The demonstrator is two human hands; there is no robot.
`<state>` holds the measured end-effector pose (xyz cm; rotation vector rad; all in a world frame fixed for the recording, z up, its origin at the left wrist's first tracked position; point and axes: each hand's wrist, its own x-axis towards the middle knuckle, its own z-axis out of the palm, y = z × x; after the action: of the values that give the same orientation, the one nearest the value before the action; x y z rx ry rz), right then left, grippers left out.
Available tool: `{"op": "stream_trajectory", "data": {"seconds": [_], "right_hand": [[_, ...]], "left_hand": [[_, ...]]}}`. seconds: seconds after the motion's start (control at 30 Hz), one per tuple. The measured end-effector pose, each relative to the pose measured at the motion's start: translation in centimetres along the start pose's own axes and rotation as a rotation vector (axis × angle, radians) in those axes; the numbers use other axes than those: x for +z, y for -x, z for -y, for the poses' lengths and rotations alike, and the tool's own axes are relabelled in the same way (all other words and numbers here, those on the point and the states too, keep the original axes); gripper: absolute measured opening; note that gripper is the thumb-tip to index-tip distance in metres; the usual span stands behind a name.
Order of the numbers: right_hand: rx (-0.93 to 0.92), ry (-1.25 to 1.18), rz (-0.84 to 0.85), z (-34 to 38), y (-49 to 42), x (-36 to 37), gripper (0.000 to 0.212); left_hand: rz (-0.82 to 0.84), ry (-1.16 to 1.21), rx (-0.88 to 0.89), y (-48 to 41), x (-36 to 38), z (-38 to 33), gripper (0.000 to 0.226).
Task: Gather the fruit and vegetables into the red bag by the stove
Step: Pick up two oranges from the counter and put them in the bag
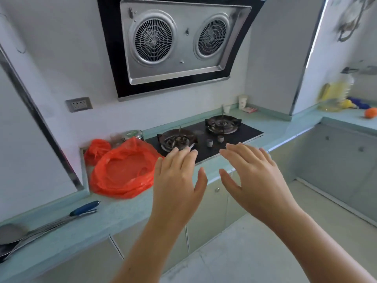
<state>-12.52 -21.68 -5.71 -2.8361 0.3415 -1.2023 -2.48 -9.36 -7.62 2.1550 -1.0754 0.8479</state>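
- The bag (114, 189) sits in the left-middle of the frame, on the counter (114, 219), right beside the left end of the stove (240, 135).
- It's slumped down low with its mouth open and facing up. The long axis runs diagonally, from the lower left up toward the stove at the upper right.
- Looks-wise it's thin, shiny orange-red plastic, super crinkly. The rim is rolled into thick folds, with one peak sticking up at the far edge, and inside I only see smooth red plastic.
- A second red bag (97, 149) is bunched up just behind it, in the wall corner, next to a jar (132, 135) with a green lid.
- The left hand (177, 180) is flat, palm down, fingers straight and gripping nothing. Its pinky side lines up with the bag's right edge, but I can't tell if they touch.
- The right hand (255, 172) is the same deal, spread and loose with nothing in it, in front of the stove knobs.
- An orange (370, 113) is way off at the right edge of the frame on the far counter, near some blurry yellow and blue stuff (346, 103) I can't make out.
- A blue-handled knife (84, 208) lies on the counter at lower left.
- The hood (175, 41) with two round fans fills the top centre.
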Motion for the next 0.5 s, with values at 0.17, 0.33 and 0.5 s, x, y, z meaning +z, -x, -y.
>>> {"op": "stream_trajectory", "data": {"seconds": [0.17,0.33,0.5], "right_hand": [[0.152,0.076,0.054,-3.9,4.0,-0.6,0.041],[0.271,0.121,0.056,-9.4,6.5,-2.9,0.042],[0.323,0.172,0.036,-16.0,8.6,-5.6,0.042]], "left_hand": [[0.053,0.126,0.078,0.9,4.4,-4.1,0.041],[0.119,0.196,0.142,0.7,7.8,-9.9,0.042],[0.171,0.274,0.213,-1.0,11.9,-17.1,0.043]]}}
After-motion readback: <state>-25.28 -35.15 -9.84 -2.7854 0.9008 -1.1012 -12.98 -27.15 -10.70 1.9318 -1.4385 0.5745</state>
